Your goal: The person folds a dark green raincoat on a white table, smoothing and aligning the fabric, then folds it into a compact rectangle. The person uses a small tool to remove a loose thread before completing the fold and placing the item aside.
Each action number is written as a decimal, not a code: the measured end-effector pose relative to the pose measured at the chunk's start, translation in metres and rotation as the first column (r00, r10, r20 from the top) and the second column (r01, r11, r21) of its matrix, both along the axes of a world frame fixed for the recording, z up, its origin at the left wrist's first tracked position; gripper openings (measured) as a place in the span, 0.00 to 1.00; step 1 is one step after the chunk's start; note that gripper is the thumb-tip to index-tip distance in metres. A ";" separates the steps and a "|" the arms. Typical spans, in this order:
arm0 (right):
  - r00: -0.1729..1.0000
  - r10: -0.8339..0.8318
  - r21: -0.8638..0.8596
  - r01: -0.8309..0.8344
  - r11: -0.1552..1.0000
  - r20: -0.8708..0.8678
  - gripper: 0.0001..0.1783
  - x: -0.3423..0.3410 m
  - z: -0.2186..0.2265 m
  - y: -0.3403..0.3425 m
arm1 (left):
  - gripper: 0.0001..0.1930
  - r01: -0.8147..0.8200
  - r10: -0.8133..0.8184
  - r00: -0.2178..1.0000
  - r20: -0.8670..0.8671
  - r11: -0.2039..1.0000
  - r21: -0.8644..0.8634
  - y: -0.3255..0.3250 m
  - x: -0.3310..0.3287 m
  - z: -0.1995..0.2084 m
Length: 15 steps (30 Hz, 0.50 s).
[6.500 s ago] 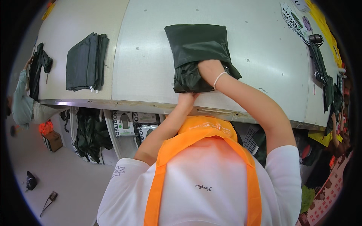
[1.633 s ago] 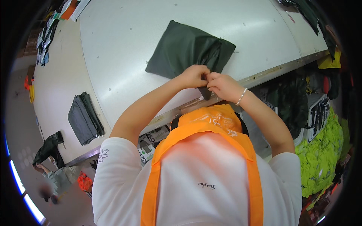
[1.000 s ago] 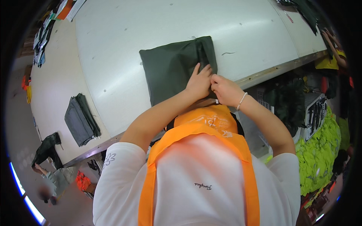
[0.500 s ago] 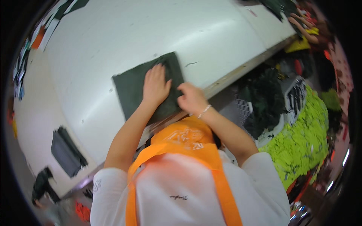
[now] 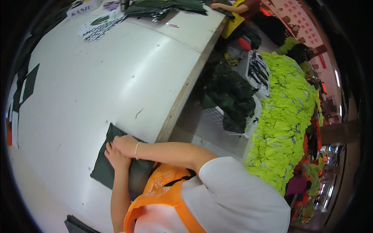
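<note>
A dark green folded cloth piece (image 5: pixel 101 170) lies flat at the near edge of the white table, and both my hands are on it. My left hand (image 5: pixel 115 158) rests on the cloth, its fingers stretched toward the upper part. Across it, my right hand (image 5: pixel 126 146), with a pale bracelet at the wrist, reaches in from the right with its fingers curled close to the left fingertips. Whatever the right fingers pinch is hidden beneath them.
White baskets, one with dark green cloth (image 5: pixel 229 97), stand right of the table edge beside a large lime-yellow cloth heap (image 5: pixel 287 116). Dark green pieces (image 5: pixel 167 7) are stacked at the far end, where another person's hand (image 5: pixel 215 6) touches cloth. More dark pieces (image 5: pixel 77 225) lie near left.
My view has swung right, so the cloth now appears lower left. My right hand has come from the cloth's right edge over to my left hand.
</note>
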State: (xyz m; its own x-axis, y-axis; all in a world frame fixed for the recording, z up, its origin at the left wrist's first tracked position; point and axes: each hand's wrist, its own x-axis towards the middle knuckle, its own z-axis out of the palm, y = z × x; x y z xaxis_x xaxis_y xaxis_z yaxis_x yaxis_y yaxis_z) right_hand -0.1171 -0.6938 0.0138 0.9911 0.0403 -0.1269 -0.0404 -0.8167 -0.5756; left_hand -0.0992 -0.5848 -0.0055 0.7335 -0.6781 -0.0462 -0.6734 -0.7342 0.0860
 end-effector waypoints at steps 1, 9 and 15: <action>0.998 -0.026 -0.018 0.027 0.999 0.053 0.11 0.001 -0.020 -0.002 | 0.28 -0.015 0.015 0.999 0.040 1.000 0.009 -0.004 0.004 -0.009; 0.911 -0.389 0.019 0.395 0.918 -0.137 0.12 -0.060 0.047 -0.043 | 0.31 -0.187 0.188 0.982 -0.024 0.947 -0.260 0.005 0.047 0.024; 0.876 -0.482 0.176 0.471 0.864 0.021 0.07 -0.082 0.011 -0.040 | 0.43 -0.038 -0.005 0.991 -0.130 0.946 -0.322 -0.008 -0.029 0.024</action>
